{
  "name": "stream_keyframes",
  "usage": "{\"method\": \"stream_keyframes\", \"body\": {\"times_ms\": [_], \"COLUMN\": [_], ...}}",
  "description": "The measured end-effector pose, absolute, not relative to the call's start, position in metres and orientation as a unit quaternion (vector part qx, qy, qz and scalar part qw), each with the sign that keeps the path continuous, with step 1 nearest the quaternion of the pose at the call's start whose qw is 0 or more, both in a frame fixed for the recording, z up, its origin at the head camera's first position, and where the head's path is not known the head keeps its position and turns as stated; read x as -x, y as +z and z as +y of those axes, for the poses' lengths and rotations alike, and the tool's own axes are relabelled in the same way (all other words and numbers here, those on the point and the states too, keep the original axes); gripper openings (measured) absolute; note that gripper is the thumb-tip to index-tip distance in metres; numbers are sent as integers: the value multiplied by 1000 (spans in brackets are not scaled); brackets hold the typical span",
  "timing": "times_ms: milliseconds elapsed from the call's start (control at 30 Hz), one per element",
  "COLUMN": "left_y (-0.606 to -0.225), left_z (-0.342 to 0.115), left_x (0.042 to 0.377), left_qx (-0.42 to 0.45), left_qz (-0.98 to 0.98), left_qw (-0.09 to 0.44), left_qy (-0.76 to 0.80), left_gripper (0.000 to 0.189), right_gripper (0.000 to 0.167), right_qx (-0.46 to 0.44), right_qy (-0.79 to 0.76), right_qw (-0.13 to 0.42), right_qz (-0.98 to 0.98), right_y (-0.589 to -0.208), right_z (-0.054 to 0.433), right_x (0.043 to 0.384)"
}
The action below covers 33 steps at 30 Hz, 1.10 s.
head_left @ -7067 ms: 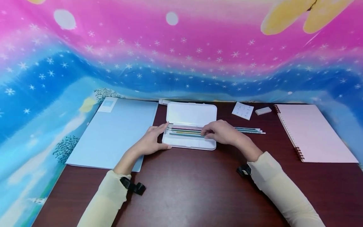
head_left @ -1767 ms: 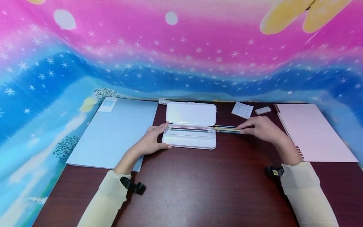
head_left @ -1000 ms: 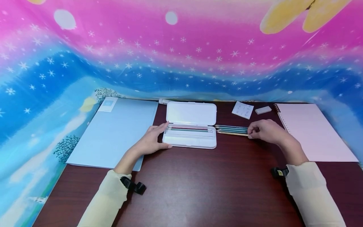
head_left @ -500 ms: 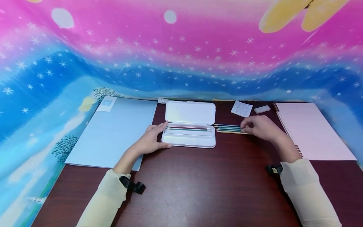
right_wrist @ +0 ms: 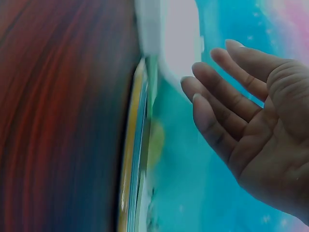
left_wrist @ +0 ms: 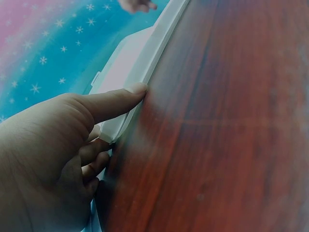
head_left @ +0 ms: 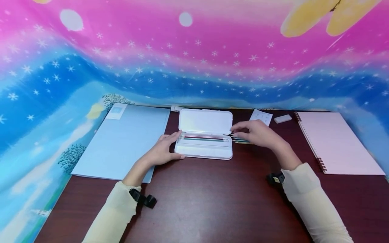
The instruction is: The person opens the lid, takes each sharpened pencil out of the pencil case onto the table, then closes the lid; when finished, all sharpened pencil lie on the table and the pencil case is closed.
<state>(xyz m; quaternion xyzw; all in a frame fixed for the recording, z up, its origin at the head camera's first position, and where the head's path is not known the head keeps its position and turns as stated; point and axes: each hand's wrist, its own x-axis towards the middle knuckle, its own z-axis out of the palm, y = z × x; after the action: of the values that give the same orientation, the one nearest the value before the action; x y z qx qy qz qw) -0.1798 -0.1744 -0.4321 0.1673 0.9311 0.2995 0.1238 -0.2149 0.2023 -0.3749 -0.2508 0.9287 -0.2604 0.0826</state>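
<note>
A white pencil case lies with its lid raised in the head view. My left hand holds the case's left end, thumb at the front edge and fingers at the back; the left wrist view shows the thumb along its side. A few pencils lie in the back compartment. Just right of the case, several pencils lie side by side on the table, partly hidden under my right hand. That hand holds nothing, and its fingers are spread apart in the right wrist view, beside a yellow pencil.
A light blue folder lies at left, partly under the left hand. A white tube sits behind the case. At back right are a printed paper square, a white eraser and a pink spiral notebook.
Since the earliest frame, pencils have gone from the case to the row at its right, including a yellow one. The right hand has let go and moved left towards the case. The left hand stays put.
</note>
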Motion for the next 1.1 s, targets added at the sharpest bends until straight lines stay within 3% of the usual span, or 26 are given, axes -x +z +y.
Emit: {"method": "stream_keyframes", "body": {"times_ms": [400, 633, 867, 1100], "left_y": [-433, -432, -432, -433], "left_z": [-174, -175, -175, -176], "left_x": [180, 180, 180, 180], "left_qx": [-172, -174, -174, -175], "left_qz": [930, 929, 930, 930], "left_qw": [119, 119, 120, 118], "left_qy": [302, 304, 301, 302], "left_gripper": [100, 100, 100, 100], "right_gripper": [31, 22, 11, 16], "right_qx": [317, 311, 300, 311], "right_qy": [-220, -164, -183, -242], "right_qw": [162, 191, 175, 116], "right_qz": [908, 917, 920, 912], "right_y": [-384, -387, -390, -384], "right_z": [147, 130, 132, 150], "right_x": [214, 214, 216, 216]}}
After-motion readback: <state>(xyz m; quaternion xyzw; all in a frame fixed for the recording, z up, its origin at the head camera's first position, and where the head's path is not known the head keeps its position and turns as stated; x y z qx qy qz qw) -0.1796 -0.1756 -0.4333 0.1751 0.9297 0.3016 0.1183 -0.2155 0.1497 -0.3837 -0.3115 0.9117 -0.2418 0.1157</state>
